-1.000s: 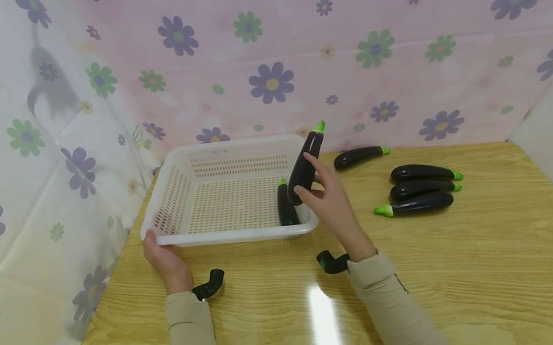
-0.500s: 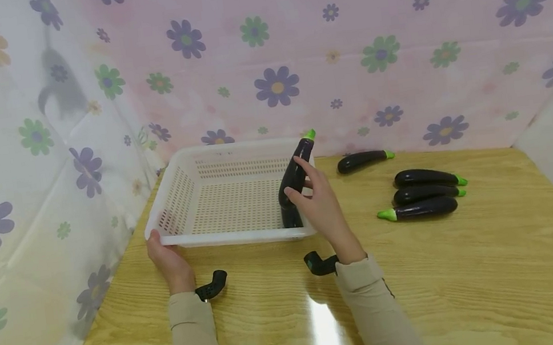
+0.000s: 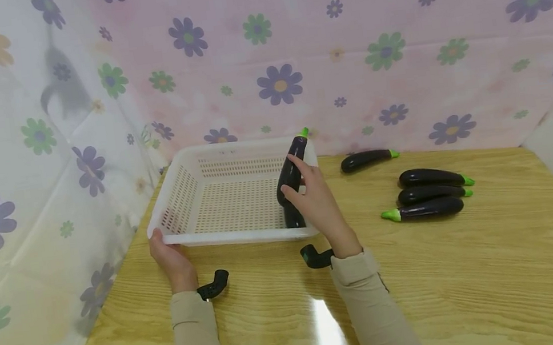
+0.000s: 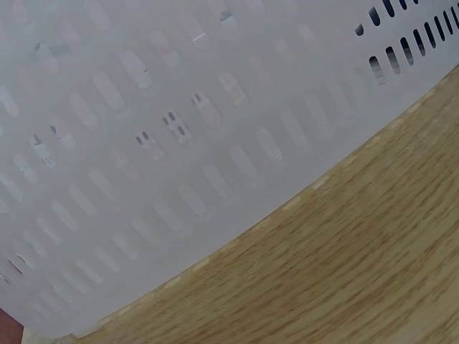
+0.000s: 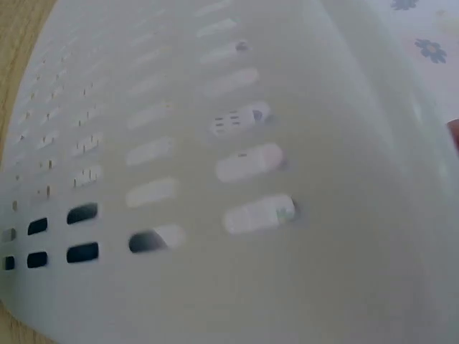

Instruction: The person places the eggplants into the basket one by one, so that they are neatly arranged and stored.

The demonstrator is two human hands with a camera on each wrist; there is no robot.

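Observation:
A white plastic basket (image 3: 238, 237) with slotted walls stands on the table. My left hand (image 3: 172, 261) grips its front left corner, thumb on the rim and the other fingers hidden. In my right hand (image 3: 318, 202) is a dark eggplant (image 3: 288, 174), pinched between thumb and fingers over the basket's right end, its green stem tipped up and back. Below it, another eggplant (image 3: 293, 217) lies inside the basket, partly covered by the held one. Both wrist views are filled mostly by the basket's outer wall (image 4: 215, 136), with dark shapes behind some slots in the right wrist view.
To the right, several eggplants lie on the wood table (image 3: 454, 271): a row of three, with the front eggplant (image 3: 431, 209) pointing its stem left, and a lone eggplant (image 3: 367, 159) near the back. A flowered cloth (image 3: 324, 57) rises behind, with more cloth at the sides.
My right hand has moved left and slightly down with the eggplant, bringing it over the one in the basket. My left hand stays at the basket's corner; the head view has shifted slightly.

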